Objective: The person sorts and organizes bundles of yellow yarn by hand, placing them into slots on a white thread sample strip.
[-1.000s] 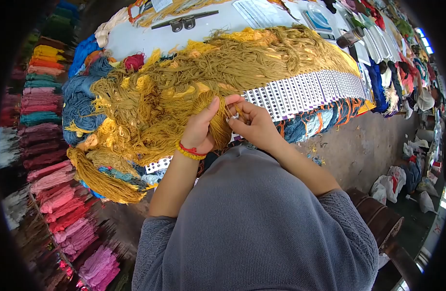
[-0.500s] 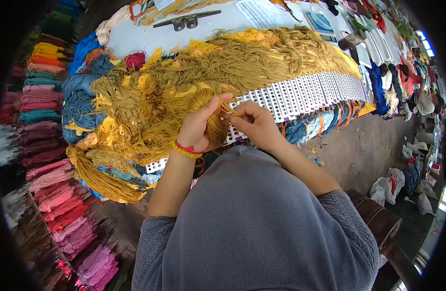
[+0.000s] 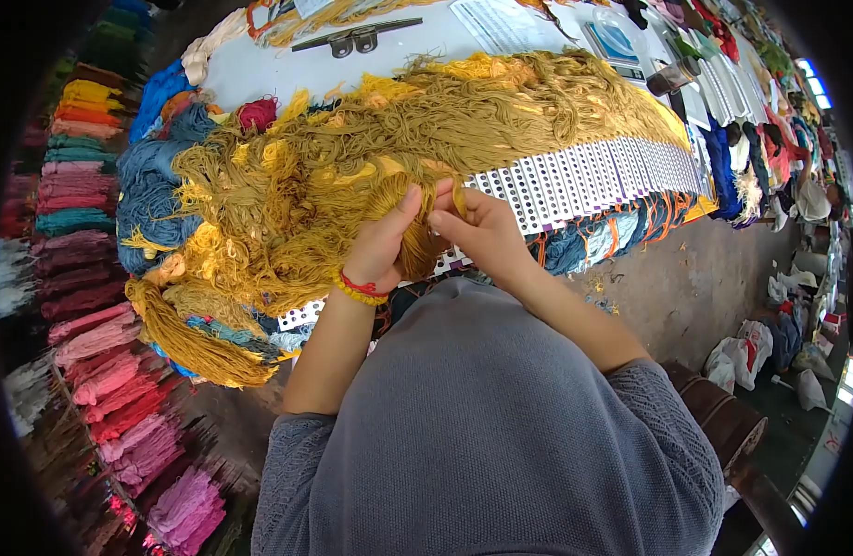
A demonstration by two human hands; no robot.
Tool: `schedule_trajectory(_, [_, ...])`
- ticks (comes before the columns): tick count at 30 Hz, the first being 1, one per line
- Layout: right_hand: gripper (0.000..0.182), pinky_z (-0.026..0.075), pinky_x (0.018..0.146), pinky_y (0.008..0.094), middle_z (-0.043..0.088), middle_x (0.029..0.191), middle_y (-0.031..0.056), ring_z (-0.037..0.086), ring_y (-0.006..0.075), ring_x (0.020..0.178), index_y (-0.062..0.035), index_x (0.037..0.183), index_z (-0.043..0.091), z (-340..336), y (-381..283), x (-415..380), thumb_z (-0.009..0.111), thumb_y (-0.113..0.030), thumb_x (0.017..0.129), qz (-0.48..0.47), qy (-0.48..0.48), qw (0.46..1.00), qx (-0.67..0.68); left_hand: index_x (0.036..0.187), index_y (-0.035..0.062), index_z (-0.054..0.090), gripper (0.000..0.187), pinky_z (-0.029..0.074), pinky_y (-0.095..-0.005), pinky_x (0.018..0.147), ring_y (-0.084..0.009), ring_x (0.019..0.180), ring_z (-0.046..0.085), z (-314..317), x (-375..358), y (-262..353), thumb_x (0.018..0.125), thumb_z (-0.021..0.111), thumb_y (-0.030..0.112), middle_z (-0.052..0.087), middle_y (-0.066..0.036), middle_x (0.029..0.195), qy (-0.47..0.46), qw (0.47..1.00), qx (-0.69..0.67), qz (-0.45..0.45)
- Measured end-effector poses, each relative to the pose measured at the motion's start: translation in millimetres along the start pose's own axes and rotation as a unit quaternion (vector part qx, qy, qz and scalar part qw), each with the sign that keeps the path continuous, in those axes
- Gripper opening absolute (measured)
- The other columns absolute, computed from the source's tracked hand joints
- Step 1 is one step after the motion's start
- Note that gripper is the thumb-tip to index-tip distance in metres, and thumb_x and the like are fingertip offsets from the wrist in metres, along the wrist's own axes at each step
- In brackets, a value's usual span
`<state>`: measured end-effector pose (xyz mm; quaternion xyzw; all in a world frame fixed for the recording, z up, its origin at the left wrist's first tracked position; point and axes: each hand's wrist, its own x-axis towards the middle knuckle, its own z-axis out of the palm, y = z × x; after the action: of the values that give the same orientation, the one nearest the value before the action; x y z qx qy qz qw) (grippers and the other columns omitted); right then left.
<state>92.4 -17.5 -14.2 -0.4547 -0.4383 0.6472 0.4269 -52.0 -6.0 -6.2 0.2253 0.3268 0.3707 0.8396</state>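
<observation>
A bundle of golden-yellow yarn (image 3: 415,252) is gripped in my left hand (image 3: 387,239), thumb up along its side; a red and yellow bracelet circles that wrist. Close beside it, my right hand (image 3: 490,237) pinches a few strands of the same yarn (image 3: 459,198) between thumb and fingers. Under and beyond both hands spreads a thick heap of olive and gold yarn (image 3: 445,116). To the right of my fingers lies a row of white cards with dark round holes (image 3: 575,185).
Blue yarn (image 3: 158,213) and a hanging golden skein (image 3: 199,338) lie at the heap's left end. Farther back are a black metal clip (image 3: 357,39), a scale (image 3: 614,42) and a jar (image 3: 672,77). Coloured skeins (image 3: 97,371) line the left side; a brown stool (image 3: 719,412) stands right.
My right hand has shifted slightly and turned, its fingers rising with a loop of yarn now showing over them. My left hand keeps hold of the bundle in nearly the same place.
</observation>
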Motion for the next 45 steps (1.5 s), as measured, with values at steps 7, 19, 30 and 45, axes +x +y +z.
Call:
schedule_trajectory(7, [0.007,0.036,0.050,0.0168,0.055,0.065,-0.0025,0.047,0.0019,0.055,-0.0012,0.082,0.056,1.6,-1.4,-1.2,0.054,-0.007,0.083,0.025,0.017,1.000,-0.001,0.125,-0.0004,0.036,0.050,0.041,-0.0316,0.088,-0.0180,0.103,0.049,-2.9,0.1,-1.6,0.092,0.030,0.037,0.047,-0.013,0.118,-0.010,1.000,0.007,0.003])
schedule_trajectory(19, [0.005,0.027,0.043,0.0159,0.048,0.057,-0.0074,0.038,-0.0007,0.048,-0.0032,0.081,0.056,0.4,4.8,-2.1,0.054,-0.008,0.082,0.000,0.032,0.999,0.024,0.118,0.0030,0.046,0.045,0.047,-0.0263,0.075,-0.0122,0.089,0.054,2.8,1.4,-0.8,0.091,0.037,0.037,0.053,-0.006,0.106,0.015,1.000,-0.009,0.000])
schedule_trajectory(30, [0.007,0.032,0.048,0.0179,0.049,0.060,-0.0035,0.041,0.0019,0.053,-0.0006,0.077,0.055,-5.8,20.2,-0.1,0.057,-0.008,0.078,0.003,0.025,0.998,-0.050,0.116,-0.0002,0.047,0.035,0.047,-0.0276,0.075,-0.0137,0.088,0.055,-4.8,0.4,-1.0,0.087,0.049,0.019,0.055,-0.006,0.102,0.026,0.999,-0.019,0.006])
schedule_trajectory(45, [0.009,0.034,0.046,0.0200,0.050,0.060,-0.0012,0.044,0.0053,0.051,-0.0020,0.074,0.053,-25.6,3.5,1.7,0.057,-0.009,0.078,0.091,-0.051,0.990,0.094,0.111,-0.0027,0.050,0.034,0.046,-0.0272,0.071,-0.0110,0.070,0.053,-17.2,5.4,-10.3,0.079,0.057,0.007,0.057,-0.003,0.080,0.006,0.997,-0.017,0.070])
